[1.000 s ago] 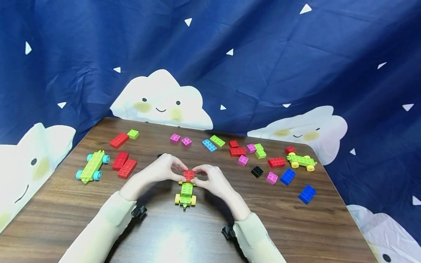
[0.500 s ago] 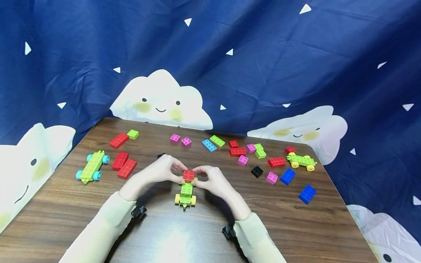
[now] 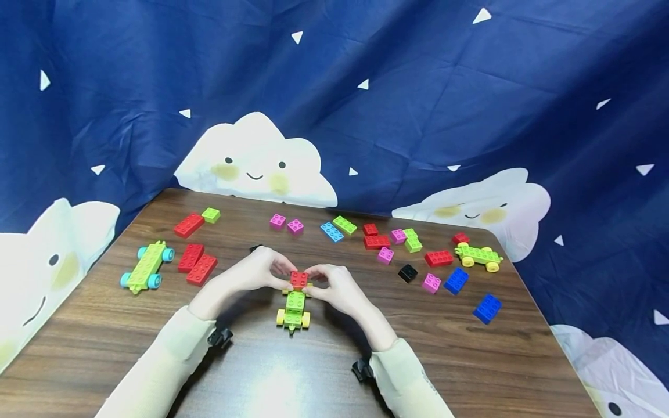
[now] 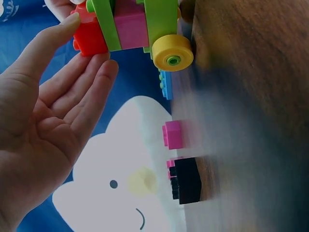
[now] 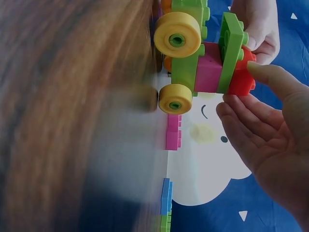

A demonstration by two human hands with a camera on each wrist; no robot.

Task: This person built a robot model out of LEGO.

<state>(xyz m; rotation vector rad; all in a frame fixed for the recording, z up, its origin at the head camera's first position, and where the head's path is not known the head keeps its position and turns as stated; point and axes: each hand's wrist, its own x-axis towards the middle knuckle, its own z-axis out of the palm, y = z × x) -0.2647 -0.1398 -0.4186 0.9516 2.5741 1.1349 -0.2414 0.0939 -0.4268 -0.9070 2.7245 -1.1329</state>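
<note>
A red brick point(image 3: 299, 280) tops a small stack on a lime-green toy car base point(image 3: 294, 318) with yellow wheels point(image 4: 173, 53). Beneath the red brick lie a green plate point(image 5: 231, 53) and a pink brick point(image 5: 209, 67), both plain in the wrist views. My left hand point(image 3: 263, 269) pinches the red brick from its left side, thumb toward me. From the right, my right hand point(image 3: 334, 284) pinches the same brick with thumb and fingertips. Toward me on the base sits a lower green brick point(image 3: 295, 301).
Left on the table stand a green car base with blue wheels point(image 3: 146, 267) and several red bricks point(image 3: 201, 270). Rightward are a black brick point(image 3: 407, 273), blue bricks point(image 3: 488, 308), pink bricks point(image 3: 431, 283) and another yellow-wheeled base point(image 3: 478, 255). A blue cloud-print curtain point(image 3: 366, 128) hangs behind.
Hardly anything differs: both hands stay at the red brick on the stack, while the head view shifts very slightly.
</note>
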